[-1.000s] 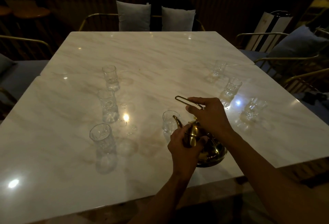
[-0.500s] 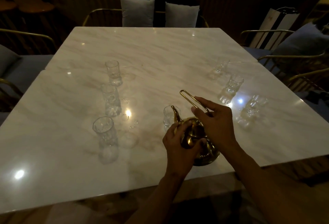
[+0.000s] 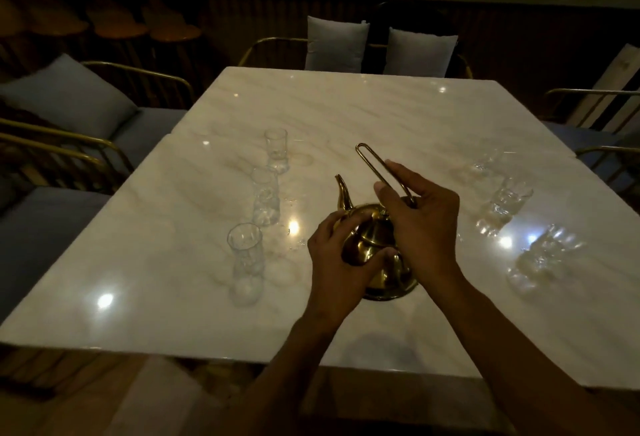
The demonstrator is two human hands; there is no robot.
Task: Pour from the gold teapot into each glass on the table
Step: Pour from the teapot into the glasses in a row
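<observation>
Near the front edge of the pale marble table [image 3: 346,106], the shiny gold metal teapot [image 3: 377,248] sits upright. The left hand [image 3: 341,262] cups its lid; the right hand [image 3: 420,217] pinches the wire handle. Visible clear glasses look empty, so pouring seems undone.

Dim room: marble table [image 3: 346,113], gold-framed chairs [image 3: 145,82] with grey cushions [image 3: 336,44], dark panelled wall [image 3: 242,19].

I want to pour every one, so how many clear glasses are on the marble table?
6 visible: three left of the gold teapot, far, middle, near; three blurred on the right, far, middle, near. The hands may hide another.
</observation>
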